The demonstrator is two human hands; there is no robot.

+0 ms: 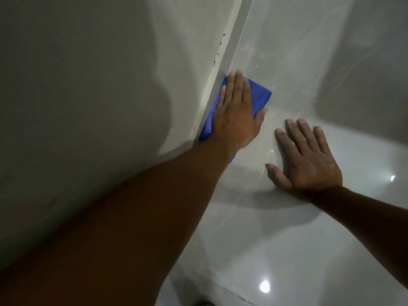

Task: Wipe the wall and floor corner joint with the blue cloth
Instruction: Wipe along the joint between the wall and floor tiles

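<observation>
1 bright blue, soft folded cloth [260, 93] lies crumpled on the glossy pale grey tiled floor [309, 239], its long edge pushed against the narrow off-white skirting strip [231, 45] at the foot of the matt grey wall [88, 85], with a corner sticking out to the right past the fingers. The left hand [237, 113] presses flat on it, 4 fingers straight and close together, thumb out to the side; the right hand [306, 160] lies palm-down on bare floor just beside, fingers spread wide, holding nothing. Joint beyond the cloth runs open toward the top edge, 4 or so small dark specks [218, 51] along it; floor to the right is open; 2 hands, 1 cloth.
</observation>
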